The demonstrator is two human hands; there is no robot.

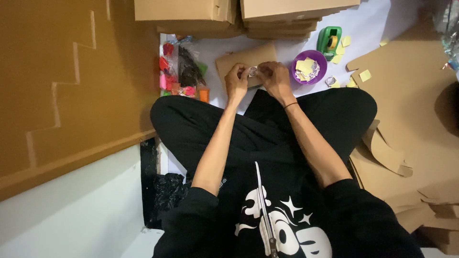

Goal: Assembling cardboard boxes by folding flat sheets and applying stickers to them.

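My left hand (236,81) and my right hand (276,76) meet over a brown cardboard piece (239,59) lying on the white floor ahead of my crossed legs. Together they pinch a small clear tape roll (252,71) between the fingertips. A thin black band circles my right wrist. To the right of my right hand stands a purple bowl (320,62) with yellow paper scraps in it, and beyond that bowl a green tape dispenser (329,39).
Stacked cardboard boxes (191,12) line the far edge. A clear bag of red, pink and green pieces (178,71) lies left of my hands. Cut cardboard sheets (406,71) and loose yellow squares (365,75) lie at the right. A brown wall panel (71,86) fills the left.
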